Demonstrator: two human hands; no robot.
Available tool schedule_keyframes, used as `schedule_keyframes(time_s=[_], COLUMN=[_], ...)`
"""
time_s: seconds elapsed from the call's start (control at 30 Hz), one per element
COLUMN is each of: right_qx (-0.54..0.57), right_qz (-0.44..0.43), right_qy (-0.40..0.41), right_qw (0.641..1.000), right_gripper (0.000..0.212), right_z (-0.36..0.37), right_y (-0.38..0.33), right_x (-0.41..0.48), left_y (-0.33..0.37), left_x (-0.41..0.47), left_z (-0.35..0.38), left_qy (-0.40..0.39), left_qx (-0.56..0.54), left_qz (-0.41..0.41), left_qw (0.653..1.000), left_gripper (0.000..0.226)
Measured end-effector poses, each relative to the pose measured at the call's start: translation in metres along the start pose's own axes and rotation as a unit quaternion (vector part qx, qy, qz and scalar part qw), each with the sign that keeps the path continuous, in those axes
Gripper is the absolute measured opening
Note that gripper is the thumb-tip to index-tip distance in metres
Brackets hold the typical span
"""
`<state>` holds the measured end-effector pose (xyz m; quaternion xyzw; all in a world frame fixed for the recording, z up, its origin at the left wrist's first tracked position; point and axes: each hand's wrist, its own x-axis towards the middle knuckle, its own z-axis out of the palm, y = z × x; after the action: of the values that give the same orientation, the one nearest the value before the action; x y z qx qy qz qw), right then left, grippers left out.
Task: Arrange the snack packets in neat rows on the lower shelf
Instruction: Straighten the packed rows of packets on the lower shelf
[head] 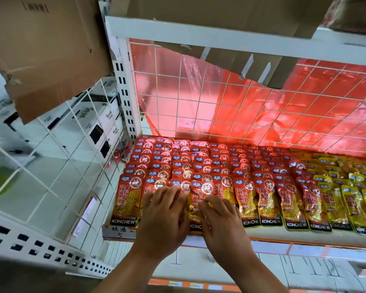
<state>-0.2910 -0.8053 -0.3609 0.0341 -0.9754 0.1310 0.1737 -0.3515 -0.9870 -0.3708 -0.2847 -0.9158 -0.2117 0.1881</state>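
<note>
Red snack packets (199, 163) lie in overlapping rows across the white shelf (283, 236), with yellow packets (347, 187) filling its right end. My left hand (165, 216) rests on the front-row packets left of centre, fingers spread and slightly bent. My right hand (218, 218) lies beside it, fingers on one red packet (200, 195) that sits a little proud of the front row. Both hands press down flat; neither curls round a packet.
A white wire grid (230, 106) with red plastic film behind it backs the shelf. Brown cardboard boxes (42, 49) overhang at upper left and on the shelf above. A wire side panel (51, 166) and boxed goods stand to the left.
</note>
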Motion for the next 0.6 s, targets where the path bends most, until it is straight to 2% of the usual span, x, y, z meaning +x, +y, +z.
schedule_keyframes(time_s=[0.23, 0.33, 0.6], right_qx=[-0.012, -0.027, -0.028], right_qz=[0.065, 0.102, 0.118], right_qy=[0.012, 0.028, 0.047], right_qw=[0.998, 0.994, 0.991], right_gripper=[0.040, 0.042, 0.040], right_z=[-0.024, -0.035, -0.047], right_y=[0.044, 0.073, 0.126], right_x=[-0.011, -0.020, -0.031], left_y=[0.007, 0.031, 0.106], left_x=[0.002, 0.008, 0.033], left_z=[-0.001, 0.006, 0.036], left_qy=[-0.017, -0.033, -0.098], left_qx=[0.015, -0.002, -0.018], left_qz=[0.008, 0.026, 0.090], left_qw=[1.000, 0.999, 0.991], left_gripper=[0.042, 0.044, 0.041])
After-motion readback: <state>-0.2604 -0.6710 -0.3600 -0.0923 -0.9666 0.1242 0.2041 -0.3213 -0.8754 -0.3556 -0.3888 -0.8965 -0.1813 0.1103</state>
